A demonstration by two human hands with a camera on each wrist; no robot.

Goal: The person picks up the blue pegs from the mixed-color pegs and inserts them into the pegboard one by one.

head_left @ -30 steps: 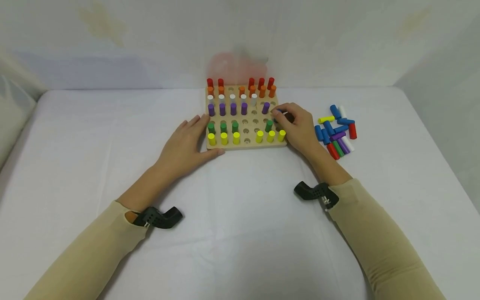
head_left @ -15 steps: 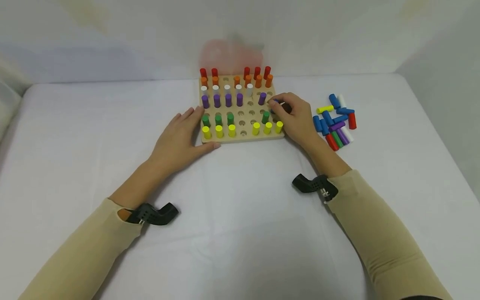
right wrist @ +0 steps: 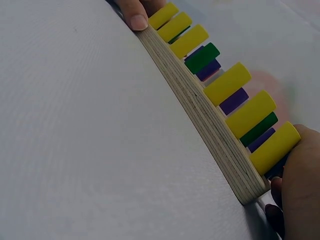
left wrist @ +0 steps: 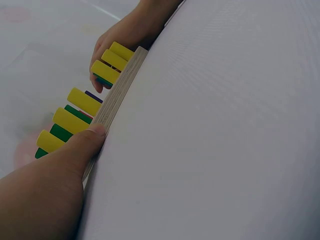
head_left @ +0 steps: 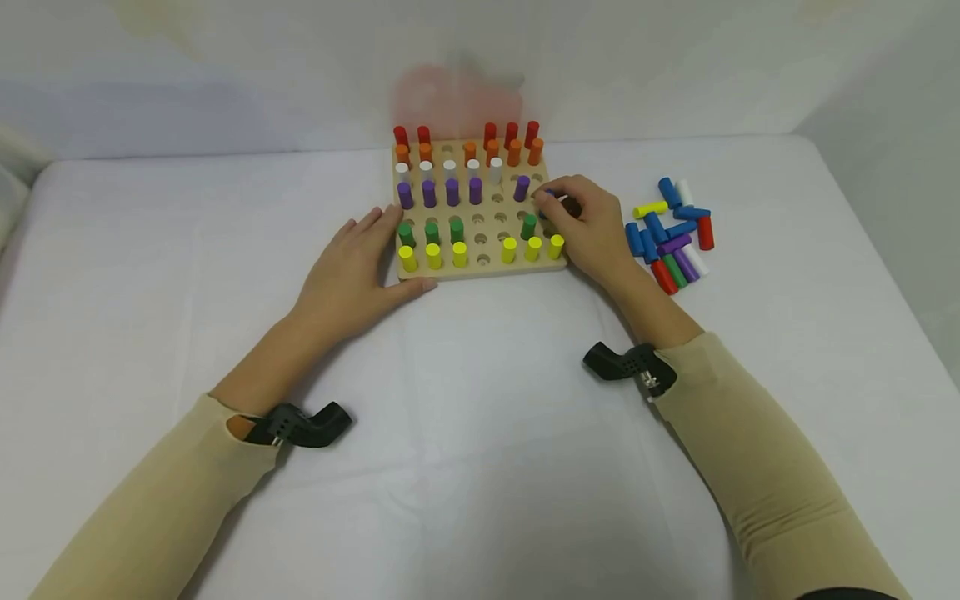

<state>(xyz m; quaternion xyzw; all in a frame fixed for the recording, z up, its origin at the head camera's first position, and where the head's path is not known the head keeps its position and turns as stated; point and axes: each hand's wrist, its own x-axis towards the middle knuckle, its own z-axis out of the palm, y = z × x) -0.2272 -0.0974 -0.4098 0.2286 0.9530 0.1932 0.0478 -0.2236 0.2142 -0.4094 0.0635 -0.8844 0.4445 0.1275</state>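
Observation:
A light wooden pegboard [head_left: 495, 267] stands near the back of the table, with rows of red, orange, white, purple, green and yellow pegs upright in its holes. At its left edge rests my left hand [head_left: 345, 279], fingers spread along the side and thumb against the front edge. My right hand [head_left: 592, 221] is over the board's right edge, thumb and forefinger pinching a blue peg [right wrist: 277, 168], mostly hidden by the fingers. The peg is at the right-hand column, near the row between the purple and green pegs; whether it sits in a hole cannot be seen.
Right of the board lies a loose pile of pegs, among them a yellow peg [head_left: 650, 209], a red peg [head_left: 706, 232], a green peg [head_left: 678, 271] and several blue ones. A white cloth [head_left: 480, 417] covers the table, and a pale wall rises behind the board.
The head view has shifted, so the board and hands appear slightly higher and further left. Both hands keep nearly the same places at the board, the right still pinching the blue peg.

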